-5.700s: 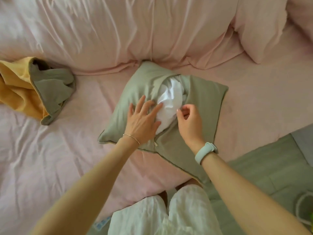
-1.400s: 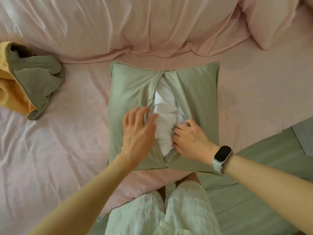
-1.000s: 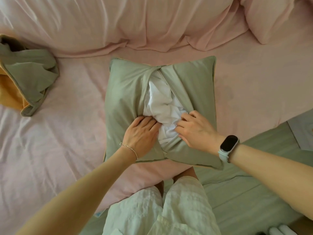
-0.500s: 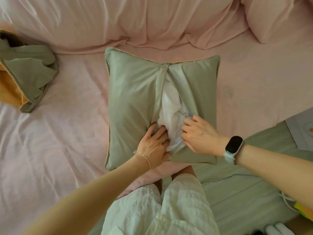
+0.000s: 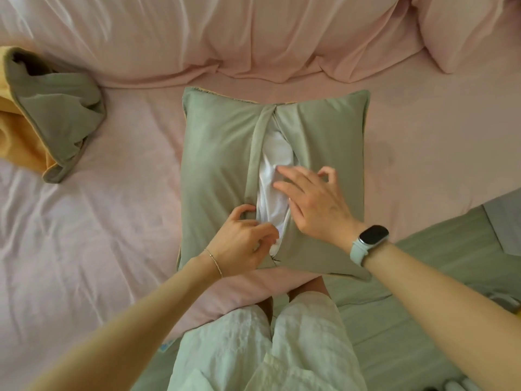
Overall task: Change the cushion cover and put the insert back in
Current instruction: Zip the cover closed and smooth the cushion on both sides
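Note:
A sage-green cushion cover (image 5: 217,153) lies flat on the pink bed, its central slit open and the white insert (image 5: 273,176) showing through. My left hand (image 5: 242,238) is at the slit's near end, its fingers curled on the left edge of the cover. My right hand (image 5: 313,204) lies with straight fingers across the slit's right edge, its fingertips on the white insert. A second cover, green outside and yellow inside (image 5: 48,122), lies crumpled at the far left.
The pink sheet (image 5: 98,235) covers the bed, with a bunched pink duvet (image 5: 225,35) behind the cushion and a pink pillow (image 5: 468,32) at the top right. A green rug (image 5: 423,306) lies on the floor at my right. My legs in white trousers (image 5: 267,348) stand against the bed's edge.
The slit has narrowed and less white insert shows. My right hand has opened and slid up along the slit's right edge. My left hand stays at the near end, gripping the cover.

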### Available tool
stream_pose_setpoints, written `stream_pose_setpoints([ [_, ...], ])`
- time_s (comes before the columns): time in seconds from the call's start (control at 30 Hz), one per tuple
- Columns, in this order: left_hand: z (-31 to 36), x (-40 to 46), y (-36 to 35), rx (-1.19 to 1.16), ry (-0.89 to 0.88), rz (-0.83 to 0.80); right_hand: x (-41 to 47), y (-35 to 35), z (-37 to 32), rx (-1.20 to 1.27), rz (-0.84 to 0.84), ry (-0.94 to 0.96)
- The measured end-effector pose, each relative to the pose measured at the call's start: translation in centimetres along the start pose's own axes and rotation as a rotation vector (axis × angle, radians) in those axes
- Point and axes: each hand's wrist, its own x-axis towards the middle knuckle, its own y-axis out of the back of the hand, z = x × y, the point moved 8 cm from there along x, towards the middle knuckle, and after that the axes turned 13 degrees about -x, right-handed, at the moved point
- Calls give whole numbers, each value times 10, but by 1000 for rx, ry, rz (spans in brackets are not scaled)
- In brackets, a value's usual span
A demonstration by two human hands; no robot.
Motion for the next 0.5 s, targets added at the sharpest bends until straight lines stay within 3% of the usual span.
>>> stream_pose_setpoints([
  [0.1,-2,5,40,-63,97,293,22,-19,-6,-85,-93,3],
  [0.2,-21,5,62,122,264,487,21,-57,-12,-144,-384,15],
  [0.27,-38,4,60,186,408,458,12,-84,-10,-244,-551,15],
  [0.37,-45,4,40,216,449,313,18,-101,-6,-325,-661,18],
  [0.43,-49,3,35,213,476,306,27,-97,-7,-276,-657,12],
  [0.5,-53,2,34,231,481,329,29,-76,-5,-120,-529,-44],
])
